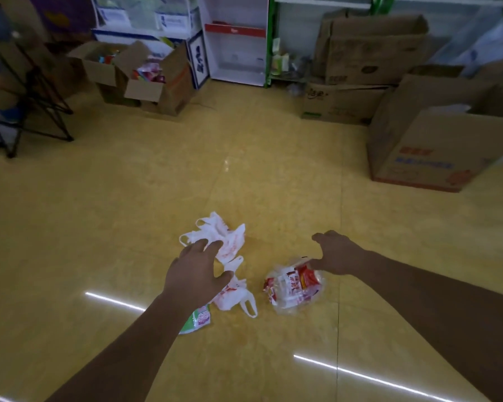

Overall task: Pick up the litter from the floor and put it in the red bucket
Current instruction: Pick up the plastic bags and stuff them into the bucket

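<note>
Litter lies on the yellow floor in the lower middle of the head view. A white plastic bag with red print lies farthest, and a second white bag lies nearer. A green and white wrapper peeks out under my left forearm. A clear and red crumpled wrapper lies to the right. My left hand hovers over the white bags, fingers spread, holding nothing. My right hand hangs just above the red wrapper's far edge, fingers loosely curved and holding nothing. No red bucket is in view.
Open cardboard boxes stand at the right and more boxes at the back left. White shelving lines the back wall. A black folding chair frame stands at the far left.
</note>
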{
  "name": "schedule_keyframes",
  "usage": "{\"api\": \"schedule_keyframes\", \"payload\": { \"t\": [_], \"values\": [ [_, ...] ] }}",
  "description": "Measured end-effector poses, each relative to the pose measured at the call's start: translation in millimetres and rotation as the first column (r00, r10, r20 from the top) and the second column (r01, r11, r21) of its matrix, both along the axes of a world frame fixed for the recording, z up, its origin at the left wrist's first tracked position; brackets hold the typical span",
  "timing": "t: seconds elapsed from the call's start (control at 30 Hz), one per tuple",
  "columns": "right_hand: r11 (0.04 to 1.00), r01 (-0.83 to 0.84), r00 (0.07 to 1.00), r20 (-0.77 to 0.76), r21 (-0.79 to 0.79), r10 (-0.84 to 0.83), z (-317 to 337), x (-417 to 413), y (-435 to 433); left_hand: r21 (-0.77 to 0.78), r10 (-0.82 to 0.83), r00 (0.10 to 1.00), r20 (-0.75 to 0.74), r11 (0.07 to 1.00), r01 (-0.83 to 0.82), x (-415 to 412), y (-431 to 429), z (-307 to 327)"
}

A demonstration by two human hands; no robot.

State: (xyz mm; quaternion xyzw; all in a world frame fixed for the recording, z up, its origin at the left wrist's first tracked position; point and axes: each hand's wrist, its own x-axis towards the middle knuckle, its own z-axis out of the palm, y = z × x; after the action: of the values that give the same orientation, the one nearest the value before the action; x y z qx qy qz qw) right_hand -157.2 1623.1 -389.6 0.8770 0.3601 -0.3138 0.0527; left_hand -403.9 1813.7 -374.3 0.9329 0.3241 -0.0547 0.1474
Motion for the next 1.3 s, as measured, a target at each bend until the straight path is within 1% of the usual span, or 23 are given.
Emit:
{"api": "schedule_keyframes", "payload": {
  "t": [0.17, 0.43, 0.6, 0.8, 0.93, 1.0, 1.07, 1.13, 1.23, 1.3],
  "values": [
    [0.997, 0.082, 0.997, -0.001, -0.016, -0.082, -23.7, 24.4, 8.4, -0.006, -0.062, 0.996, -0.067, 0.998, 0.062, 27.9, 28.1, -35.9],
    [0.985, 0.163, 0.985, -0.054, -0.054, -0.166, -88.9, 50.2, 8.7, -0.065, -0.083, 0.979, -0.186, 0.995, 0.072, 53.0, 41.0, -98.5],
    [0.985, 0.152, 0.985, -0.067, -0.084, -0.157, -150.3, 66.3, 10.9, -0.106, -0.097, 0.968, -0.231, 0.992, 0.074, 66.1, 38.7, -150.3],
    [0.989, 0.118, 0.986, -0.111, -0.084, -0.127, -253.0, 92.1, 26.4, -0.124, -0.072, 0.957, -0.280, 0.992, 0.038, 90.8, 40.4, -247.0],
    [0.993, 0.064, 0.986, -0.146, -0.096, -0.078, -324.2, 106.6, 35.1, -0.141, -0.049, 0.951, -0.306, 0.990, 0.006, 103.9, 34.4, -317.3],
    [0.993, 0.024, 0.988, -0.146, -0.116, -0.041, -358.8, 111.1, 35.9, -0.148, -0.066, 0.947, -0.313, 0.989, 0.020, 108.1, 28.8, -350.6],
    [0.994, -0.033, 0.991, -0.130, -0.102, 0.019, -388.5, 114.3, 38.2, -0.153, -0.086, 0.942, -0.325, 0.988, 0.038, 110.8, 23.3, -380.4],
    [0.986, -0.135, 0.987, -0.098, -0.096, 0.126, -417.7, 120.1, 41.9, -0.165, -0.103, 0.933, -0.345, 0.985, 0.048, 111.6, 19.1, -407.1],
    [0.949, -0.269, 0.960, -0.124, -0.163, 0.251, -456.8, 124.7, 43.7, -0.196, -0.164, 0.893, -0.419, 0.977, 0.088, 111.2, 14.1, -442.1],
    [0.940, -0.284, 0.954, -0.152, -0.190, 0.258, -481.4, 127.5, 41.6, -0.193, -0.213, 0.842, -0.496, 0.972, 0.132, 111.1, 12.1, -462.0]
  ]
}}
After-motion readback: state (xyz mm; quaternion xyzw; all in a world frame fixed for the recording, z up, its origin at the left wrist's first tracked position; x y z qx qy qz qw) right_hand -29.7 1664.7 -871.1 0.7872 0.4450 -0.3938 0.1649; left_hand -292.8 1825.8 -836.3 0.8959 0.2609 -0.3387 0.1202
